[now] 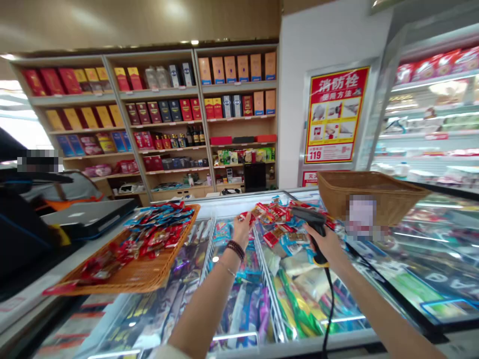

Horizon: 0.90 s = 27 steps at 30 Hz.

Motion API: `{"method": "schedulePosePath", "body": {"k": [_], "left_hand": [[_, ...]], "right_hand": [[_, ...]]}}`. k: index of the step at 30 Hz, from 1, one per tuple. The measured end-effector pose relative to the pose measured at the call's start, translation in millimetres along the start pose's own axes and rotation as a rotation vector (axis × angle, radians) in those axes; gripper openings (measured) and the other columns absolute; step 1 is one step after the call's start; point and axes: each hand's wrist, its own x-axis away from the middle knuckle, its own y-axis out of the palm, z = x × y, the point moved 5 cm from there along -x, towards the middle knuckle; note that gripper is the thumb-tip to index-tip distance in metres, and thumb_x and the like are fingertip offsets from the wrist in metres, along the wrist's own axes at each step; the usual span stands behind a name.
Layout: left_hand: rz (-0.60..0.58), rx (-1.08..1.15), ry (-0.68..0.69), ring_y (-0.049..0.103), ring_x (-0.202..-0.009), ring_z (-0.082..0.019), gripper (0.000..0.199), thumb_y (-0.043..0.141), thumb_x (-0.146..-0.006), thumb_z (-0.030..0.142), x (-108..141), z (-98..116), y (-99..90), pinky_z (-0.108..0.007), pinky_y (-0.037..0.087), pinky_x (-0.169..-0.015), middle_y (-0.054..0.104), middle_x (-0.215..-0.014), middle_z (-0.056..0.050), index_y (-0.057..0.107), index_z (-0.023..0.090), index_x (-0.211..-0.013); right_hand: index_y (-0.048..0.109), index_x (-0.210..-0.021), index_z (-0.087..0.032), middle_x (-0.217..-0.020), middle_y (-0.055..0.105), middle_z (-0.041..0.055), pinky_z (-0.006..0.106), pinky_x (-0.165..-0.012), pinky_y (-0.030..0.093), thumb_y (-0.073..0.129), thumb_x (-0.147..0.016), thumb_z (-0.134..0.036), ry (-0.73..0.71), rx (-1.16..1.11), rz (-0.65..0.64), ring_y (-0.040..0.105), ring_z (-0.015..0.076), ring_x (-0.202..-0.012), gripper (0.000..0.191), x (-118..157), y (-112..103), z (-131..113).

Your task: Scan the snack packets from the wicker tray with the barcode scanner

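Note:
My right hand (326,245) is wrapped round the handle of a black barcode scanner (311,218), whose head points left. From its base a black cord (331,299) hangs down. My left hand (242,230), with a beaded bracelet on the wrist, pinches a small red snack packet (246,216), partly hidden by the fingers. Between and beyond the hands, a pile of red and blue snack packets (275,237) lies on the glass top of a chest freezer (247,304). More such packets (160,232) fill a flat orange wicker basket (149,279) on the left.
A deeper brown wicker basket (337,194) stands at the right on the freezer top. Dark counter equipment (26,219) and a flat black-edged device (92,217) are at the left. Behind are shelves of boxes (160,112), a red poster (335,114) and a lit display fridge (430,129).

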Motion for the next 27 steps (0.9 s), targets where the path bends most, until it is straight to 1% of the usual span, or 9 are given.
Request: {"method": "schedulePosePath", "body": {"k": [3, 5, 7, 10, 14, 18, 20, 22, 27], "left_hand": [[-0.152, 0.056, -0.051, 0.072, -0.079, -0.016, 0.028, 0.079, -0.074, 0.013, 5.8, -20.1, 50.4, -0.030, 0.058, -0.083, 0.068, -0.083, -0.005, 0.056, 0.018, -0.088], [-0.244, 0.078, -0.065, 0.072, -0.095, -0.019, 0.028, 0.076, -0.074, 0.009, 12.7, -28.6, 72.0, -0.033, 0.056, -0.094, 0.070, -0.095, -0.009, 0.059, 0.018, -0.094], [-0.272, 0.104, -0.030, 0.067, -0.114, -0.021, 0.035, 0.073, -0.074, 0.007, 19.2, -29.1, 78.1, -0.034, 0.052, -0.102, 0.069, -0.114, -0.011, 0.060, 0.020, -0.104], [-0.280, 0.099, 0.075, 0.053, -0.134, -0.022, 0.050, 0.071, -0.073, 0.006, 26.2, -14.5, 62.2, -0.033, 0.048, -0.107, 0.057, -0.140, -0.011, 0.059, 0.024, -0.119], [-0.394, -0.105, 0.242, 0.046, -0.140, -0.027, 0.045, 0.071, -0.076, 0.012, 29.7, 23.4, 16.6, -0.035, 0.045, -0.108, 0.051, -0.148, -0.010, 0.064, 0.024, -0.118], [-0.431, -0.310, 0.473, 0.051, -0.134, -0.028, 0.045, 0.076, -0.074, 0.024, 24.0, 73.6, -44.0, -0.039, 0.043, -0.109, 0.055, -0.145, -0.010, 0.066, 0.022, -0.118], [-0.332, -0.418, 0.590, 0.056, -0.128, -0.025, 0.040, 0.073, -0.076, 0.026, 18.6, 102.9, -80.5, -0.039, 0.043, -0.109, 0.060, -0.138, -0.011, 0.067, 0.021, -0.116], [-0.162, -0.567, 0.691, 0.060, -0.119, -0.023, 0.034, 0.068, -0.078, 0.024, 14.9, 134.3, -120.6, -0.040, 0.045, -0.107, 0.065, -0.128, -0.011, 0.068, 0.019, -0.112], [0.246, -0.988, 0.781, 0.060, -0.115, -0.024, 0.034, 0.062, -0.078, 0.017, 21.0, 201.9, -216.8, -0.041, 0.046, -0.105, 0.065, -0.120, -0.012, 0.068, 0.017, -0.112]], "right_hand": [[0.050, -0.058, -0.022, -0.044, 0.052, -0.0025, 0.026, -0.033, 0.037, 0.078, -0.060, -0.058, 0.004, 0.014, 0.056, 0.046, 0.0122, -0.034, 0.045, -1.1, -30.7, 4.2], [0.050, -0.057, -0.022, -0.043, 0.050, -0.0033, 0.026, -0.033, 0.037, 0.079, -0.059, -0.058, 0.018, 0.002, 0.065, 0.044, 0.0119, -0.034, 0.046, -0.3, -42.6, 9.5], [0.050, -0.058, -0.022, -0.043, 0.050, -0.0036, 0.026, -0.033, 0.036, 0.079, -0.059, -0.059, 0.024, -0.010, 0.065, 0.044, 0.0116, -0.034, 0.046, 1.5, -48.2, 14.7], [0.051, -0.059, -0.022, -0.043, 0.051, -0.0030, 0.026, -0.034, 0.037, 0.076, -0.063, -0.060, 0.015, 0.014, 0.056, 0.044, 0.0113, -0.033, 0.046, 6.1, -43.8, 18.8], [0.051, -0.059, -0.022, -0.042, 0.051, -0.0025, 0.026, -0.035, 0.039, 0.075, -0.062, -0.061, 0.009, 0.055, 0.006, 0.046, 0.0121, -0.034, 0.046, 14.3, -11.6, 16.4], [0.051, -0.060, -0.022, -0.043, 0.051, -0.0027, 0.026, -0.035, 0.038, 0.075, -0.062, -0.063, -0.029, 0.008, -0.118, 0.046, 0.0120, -0.034, 0.047, 23.3, 48.6, 8.0], [0.050, -0.059, -0.023, -0.043, 0.050, -0.0031, 0.026, -0.033, 0.036, 0.075, -0.062, -0.063, -0.040, -0.033, -0.200, 0.044, 0.0117, -0.033, 0.048, 29.5, 84.7, 3.5], [0.049, -0.058, -0.023, -0.043, 0.050, -0.0032, 0.026, -0.033, 0.035, 0.075, -0.062, -0.063, -0.040, -0.062, -0.285, 0.044, 0.0114, -0.033, 0.048, 37.4, 121.3, -0.9], [0.052, -0.066, -0.023, -0.045, 0.051, -0.0044, 0.026, -0.035, 0.036, 0.075, -0.064, -0.057, -0.050, -0.112, -0.414, 0.045, 0.0116, -0.034, 0.041, 62.4, 199.4, -10.1]]}}
